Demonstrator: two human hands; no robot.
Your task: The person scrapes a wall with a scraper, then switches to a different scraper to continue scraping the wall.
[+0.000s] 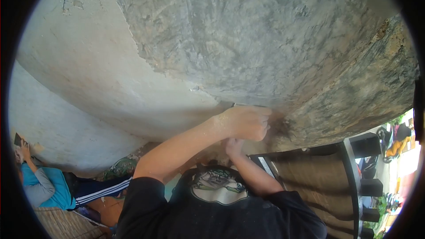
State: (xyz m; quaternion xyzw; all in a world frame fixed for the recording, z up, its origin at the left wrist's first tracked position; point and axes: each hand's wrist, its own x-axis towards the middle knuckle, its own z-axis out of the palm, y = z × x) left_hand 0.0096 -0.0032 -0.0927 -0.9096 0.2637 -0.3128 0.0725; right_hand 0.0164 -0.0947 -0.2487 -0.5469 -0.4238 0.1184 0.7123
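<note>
Wall (248, 35) stands before a black shirt (265, 219) with a printed graphic (220, 190).

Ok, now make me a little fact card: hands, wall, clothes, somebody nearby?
Left hand: closed; a thin, flat, dark edge shows beside it, mostly hidden
Right hand: partly hidden by left hand; grip unclear
Curved wall: mottled dark-grey area beside paler, smoother grey
Clothes: black short-sleeved T-shirt with print
Nearby: person in turquoise-and-grey top, hand at a pale wall
</note>
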